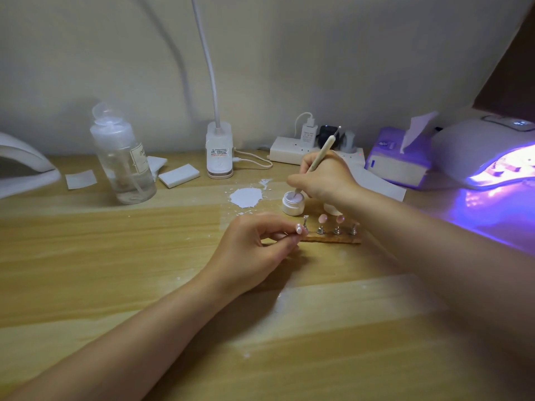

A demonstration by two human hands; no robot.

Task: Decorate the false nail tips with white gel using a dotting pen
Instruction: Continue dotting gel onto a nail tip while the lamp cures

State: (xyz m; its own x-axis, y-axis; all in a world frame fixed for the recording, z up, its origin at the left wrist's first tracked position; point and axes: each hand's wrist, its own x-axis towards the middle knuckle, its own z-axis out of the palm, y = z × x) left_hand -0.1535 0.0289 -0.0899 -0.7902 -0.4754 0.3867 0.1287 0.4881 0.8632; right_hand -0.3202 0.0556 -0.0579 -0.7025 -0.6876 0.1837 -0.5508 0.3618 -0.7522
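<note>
Nail tip in hand: a pale false nail tip (385, 228) on a small metal stand, pinched between thumb and fingertips of the left hand (254, 250), just left of the wooden holder strip.
Left hand: fingers curled, pinching the stand; wrist resting on the wooden table (115, 256).
Dotting pen: dotting pen (318, 157) gripped in the right hand (324, 180), tilted, lower end dipped into the gel jar.
Right hand: fingers curled round the pen, directly above and behind the jar.
Gel jar: small white open gel jar (293, 202), below the right hand's fingertips, just behind the holder strip.
Holder strip: wooden holder strip (333, 240) between the two hands, carrying metal stands; two pink nail tips (323, 218) show on them.
White patch: white patch (246, 197) on the table left of the jar.
Farther out: clear pump bottle (124, 157) far left of the left hand; clip lamp (219, 151) behind; tissue box (398, 157) and lit UV nail lamp (492, 157) right of the right hand.
</note>
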